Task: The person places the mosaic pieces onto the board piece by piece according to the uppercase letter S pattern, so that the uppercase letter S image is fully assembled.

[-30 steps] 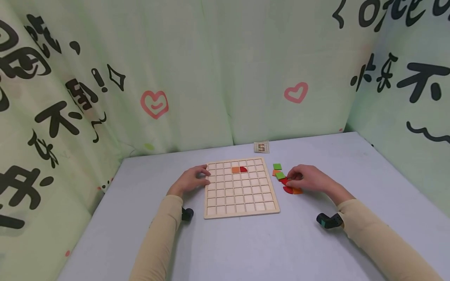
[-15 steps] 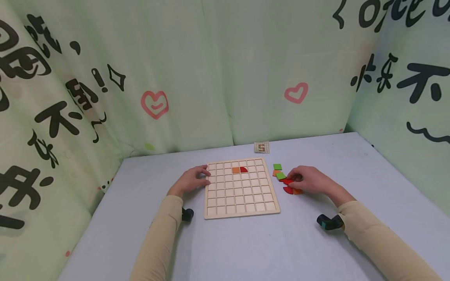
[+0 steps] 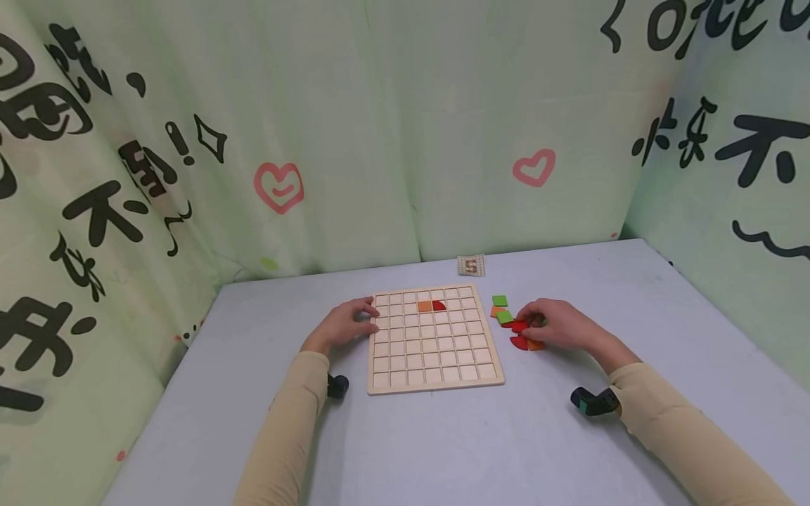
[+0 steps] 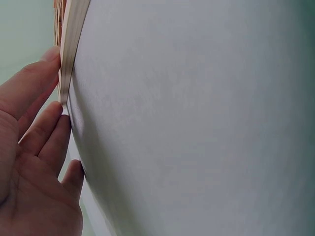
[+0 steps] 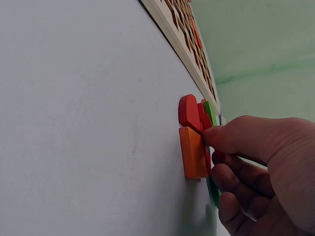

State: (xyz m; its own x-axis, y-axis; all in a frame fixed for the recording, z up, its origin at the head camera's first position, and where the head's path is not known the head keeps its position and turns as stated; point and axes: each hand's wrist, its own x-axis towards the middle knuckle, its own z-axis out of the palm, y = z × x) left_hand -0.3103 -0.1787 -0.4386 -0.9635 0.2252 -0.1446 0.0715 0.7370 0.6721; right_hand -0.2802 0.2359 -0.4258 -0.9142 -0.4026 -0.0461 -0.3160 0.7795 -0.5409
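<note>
1. Head view: from my remote seat I see the worktop spread beneath both hands, pale, smooth and matt.
2. The square board lies immediately right of the left hand, unmoved over the last second. It is light wood, with ridges dividing it into square cells.
3. The left hand is released, its loosely extended fingers touching the board's near-side edge; I judge that it steadies the board.
4. The right hand has its fingers curled, seemingly pinching a red piece between thumb and index. That piece shows more plainly at the fingertips than a second ago. I take it that the grip is settling; the piece remains among its neighbours, off the board.
5. A gridded card with a brown pattern lies beyond the right hand, well apart.
6. Just past the right hand's fingertips is a flat, square green tile; beneath the thumb is an orange piece, thick and straight-edged.
7. Between the hands, an orange square and a red quarter-round sit on the board, unchanged.
</note>
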